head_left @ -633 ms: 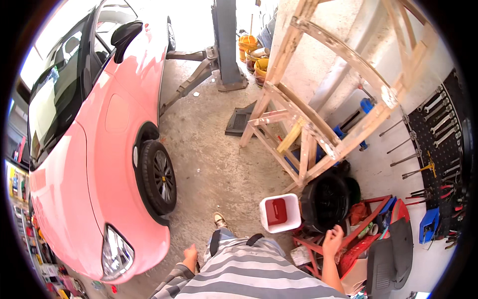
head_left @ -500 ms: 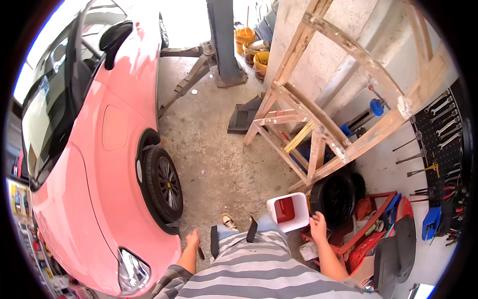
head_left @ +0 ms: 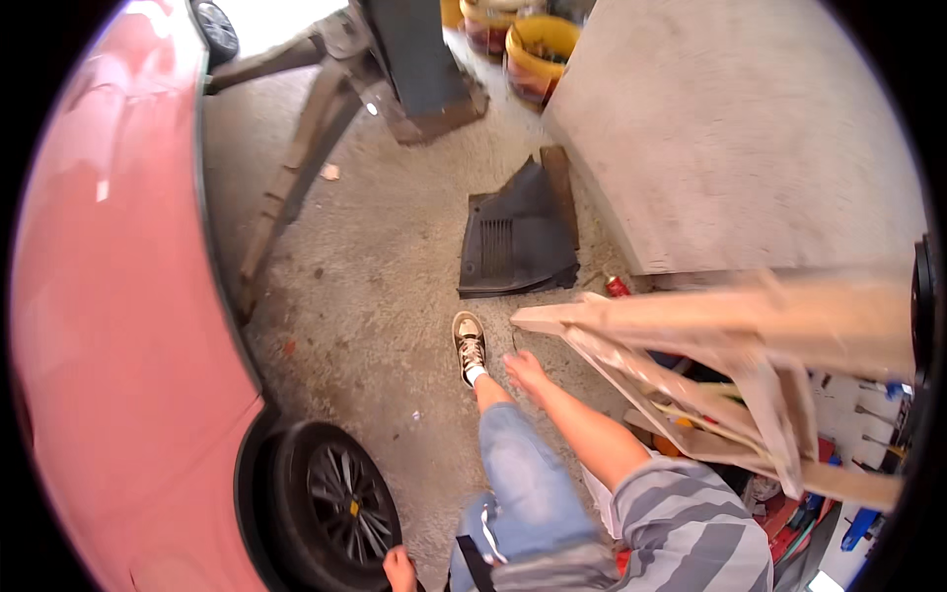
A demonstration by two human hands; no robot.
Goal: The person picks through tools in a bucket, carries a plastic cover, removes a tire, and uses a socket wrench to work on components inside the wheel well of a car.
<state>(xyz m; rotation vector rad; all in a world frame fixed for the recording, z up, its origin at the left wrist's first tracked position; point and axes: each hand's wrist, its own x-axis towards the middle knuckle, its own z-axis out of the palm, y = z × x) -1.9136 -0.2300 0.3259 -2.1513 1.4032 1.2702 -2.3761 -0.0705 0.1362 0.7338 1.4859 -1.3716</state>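
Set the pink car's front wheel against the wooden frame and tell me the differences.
The wheel is round; the wooden frame is angular, made of joined bars. The wheel is mostly black and grey; the frame is pale brown. The wheel is nearer the left hand, the frame nearer the right hand.

Yellow bucket [head_left: 533, 71] near a pale wall [head_left: 730, 148], dark grey lift post [head_left: 406, 59], black vented plastic panel [head_left: 521, 237] lying on concrete floor [head_left: 385, 257], small red can [head_left: 618, 286].

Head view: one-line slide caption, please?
Right hand near a wooden frame, left hand by the wheel of a pink car.
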